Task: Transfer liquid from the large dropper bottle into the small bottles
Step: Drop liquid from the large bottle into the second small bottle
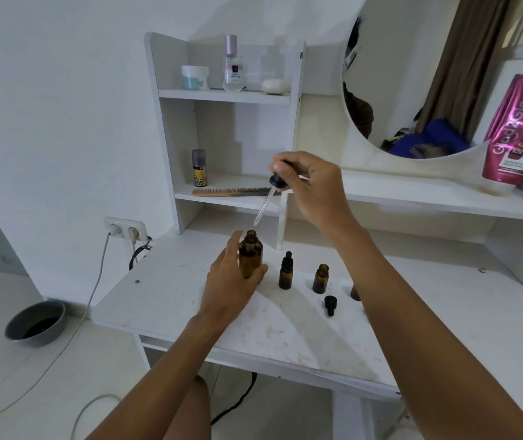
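The large amber dropper bottle (250,254) stands uncapped on the white desk (285,331), and my left hand (230,281) grips its body. My right hand (309,182) holds the black-capped glass dropper (268,196) tilted in the air, its tip just above and right of the large bottle's mouth. Right of it a small amber bottle (285,271) stands with its dropper cap on. A second small amber bottle (321,278) stands uncapped, with a loose black dropper cap (330,304) lying in front of it. A third small bottle (354,292) is mostly hidden behind my right forearm.
A white shelf unit (231,96) behind the desk holds jars, a perfume bottle, a spray can (199,168) and a comb (231,191). A round mirror and a pink pouch (520,131) stand at the right. A grey bowl (36,322) and cables lie on the floor at the left.
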